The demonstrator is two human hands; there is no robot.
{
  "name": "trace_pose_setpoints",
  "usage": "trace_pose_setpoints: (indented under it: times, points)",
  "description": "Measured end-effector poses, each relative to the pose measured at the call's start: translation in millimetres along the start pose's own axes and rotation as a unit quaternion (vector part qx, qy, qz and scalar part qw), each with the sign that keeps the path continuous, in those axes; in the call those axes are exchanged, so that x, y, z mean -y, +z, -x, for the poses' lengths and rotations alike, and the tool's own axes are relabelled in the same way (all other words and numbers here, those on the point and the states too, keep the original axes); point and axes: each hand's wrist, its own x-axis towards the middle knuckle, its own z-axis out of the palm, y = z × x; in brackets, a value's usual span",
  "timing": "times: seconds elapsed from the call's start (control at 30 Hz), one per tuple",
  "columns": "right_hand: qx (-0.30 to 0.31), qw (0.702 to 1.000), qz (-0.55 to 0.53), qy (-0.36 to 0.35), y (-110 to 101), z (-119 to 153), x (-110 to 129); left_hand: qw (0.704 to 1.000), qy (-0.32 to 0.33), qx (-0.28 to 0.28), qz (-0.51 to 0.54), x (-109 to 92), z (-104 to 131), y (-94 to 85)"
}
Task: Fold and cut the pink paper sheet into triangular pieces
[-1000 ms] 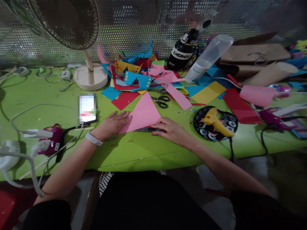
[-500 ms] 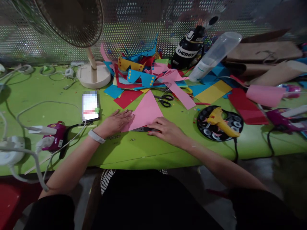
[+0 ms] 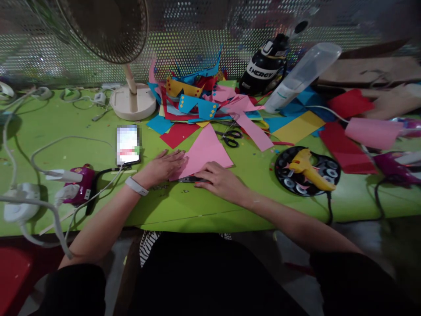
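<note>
A triangular sheet of pink paper (image 3: 205, 151) lies on the green table in front of me, its point towards the back. My left hand (image 3: 164, 166) rests palm down on the paper's left corner, fingers stretched out. At the paper's near edge, my right hand (image 3: 219, 181) is closed round a dark plier-like tool (image 3: 186, 179), whose exact kind I cannot make out. Its jaws point left along the edge, and the fingers hide most of its handles. Small scraps (image 3: 161, 187) lie just below the left hand.
Black-handled scissors (image 3: 231, 138) lie behind the paper, before a pile with a blue paper mask (image 3: 197, 106). A yellow glue gun (image 3: 307, 169) rests on a black tray at right. At left are a phone (image 3: 128, 145), a fan base (image 3: 132, 103) and a corded purple power strip (image 3: 79, 184).
My right hand and the tool have slid left along the paper's near edge, uncovering the right corner. The left hand stays flat on the paper. The whole view has shifted slightly.
</note>
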Motion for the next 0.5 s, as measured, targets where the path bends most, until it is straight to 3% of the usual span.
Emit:
trace_pose_setpoints:
  times: [0.17,0.27,0.4,0.5]
  points:
    - [0.039,0.998,-0.026,-0.052,0.2,3.4,11.9,1.000,0.006,0.003,0.007,-0.4,0.9,-1.4]
    - [0.038,0.997,-0.032,-0.061,-9.0,16.8,8.0,0.999,-0.005,-0.031,0.031,0.7,1.9,-1.4]
    - [-0.089,0.994,-0.008,0.064,-27.4,42.1,-25.3,0.987,-0.085,-0.125,0.052,-0.4,2.3,-5.7]
    - [-0.198,0.963,0.070,0.170,-37.3,59.7,-63.9,0.975,-0.149,-0.158,0.051,-2.4,0.7,-9.7]
